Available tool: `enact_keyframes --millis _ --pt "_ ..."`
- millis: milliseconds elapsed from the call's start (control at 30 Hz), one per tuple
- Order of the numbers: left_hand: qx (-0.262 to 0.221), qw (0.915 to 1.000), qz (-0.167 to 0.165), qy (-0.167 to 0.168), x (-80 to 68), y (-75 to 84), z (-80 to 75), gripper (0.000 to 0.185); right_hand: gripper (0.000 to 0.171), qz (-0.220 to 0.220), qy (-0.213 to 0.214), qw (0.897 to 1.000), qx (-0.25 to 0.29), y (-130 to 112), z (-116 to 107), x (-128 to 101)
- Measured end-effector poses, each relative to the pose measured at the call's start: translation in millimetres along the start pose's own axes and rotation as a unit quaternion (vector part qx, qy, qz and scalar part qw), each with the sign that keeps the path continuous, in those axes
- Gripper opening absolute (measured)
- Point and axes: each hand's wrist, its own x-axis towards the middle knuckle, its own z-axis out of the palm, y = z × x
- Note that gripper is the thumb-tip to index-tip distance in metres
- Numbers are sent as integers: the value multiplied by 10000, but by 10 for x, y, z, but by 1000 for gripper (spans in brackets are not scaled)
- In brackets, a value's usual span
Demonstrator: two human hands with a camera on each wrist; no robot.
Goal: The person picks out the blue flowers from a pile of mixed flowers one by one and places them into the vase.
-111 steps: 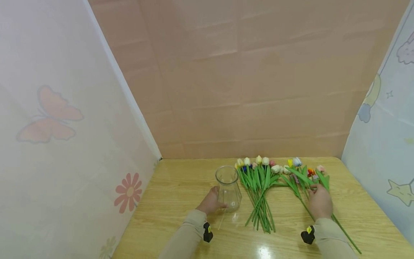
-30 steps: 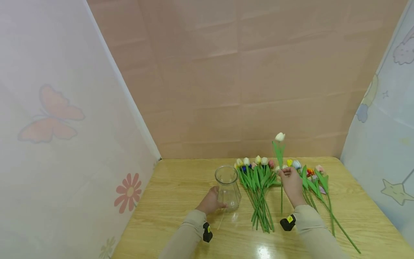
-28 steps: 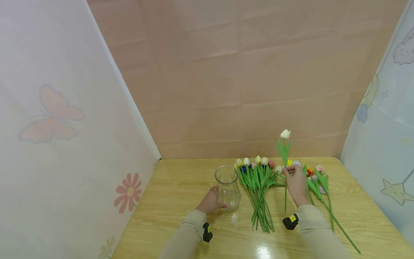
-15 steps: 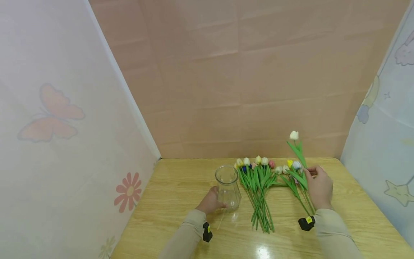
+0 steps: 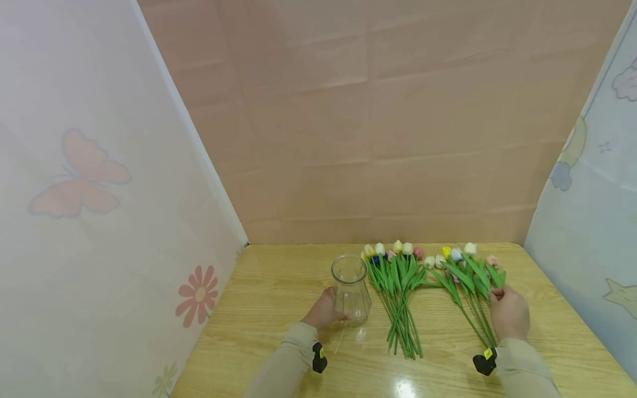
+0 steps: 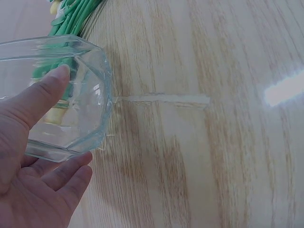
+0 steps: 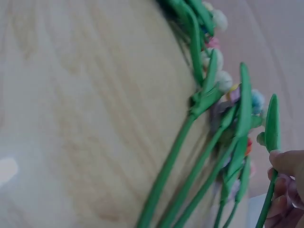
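Observation:
My left hand (image 5: 323, 309) grips the lower side of a clear glass vase (image 5: 355, 303) that stands on the table. In the left wrist view the thumb lies along the glass, with the other fingers under its far side. To the right, my right hand (image 5: 510, 315) pinches the stem of a tulip, whose long green leaf (image 7: 272, 126) shows at the fingertips in the right wrist view. A white tulip bloom (image 5: 470, 249) lies just beyond that hand. Several other tulips, one with a yellow bloom (image 5: 446, 251), lie beside it with their stems toward me.
A larger bunch of artificial tulips with crossed green stems (image 5: 403, 315) lies between the vase and the right-hand flowers. A narrow whitish strip (image 6: 161, 98) marks the wooden table (image 5: 269, 287) near the vase base. Printed cloth walls (image 5: 99, 276) stand at both sides.
My right hand, which held a white tulip upright, has moved right and toward me, and the bloom has come down among the right-hand tulips. My left hand and the vase have stayed put.

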Motion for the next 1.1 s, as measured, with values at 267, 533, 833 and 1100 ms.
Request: enact_keyframes --millis 267,533,833,1100 --pt "-72 10000 -25 -38 -24 42 -13 89 16 247 -303 9992 -88 214 83 -40" --pt "-14 10000 1 14 -30 73 -13 90 31 281 -911 9951 -254 202 82 -26" --pt "-45 10000 31 -26 -10 32 0 90 35 -275 -407 9987 -152 -219 328 -81" --pt "-26 10000 78 -14 -18 21 -15 89 27 -1364 -1201 9833 -103 -837 718 -241"
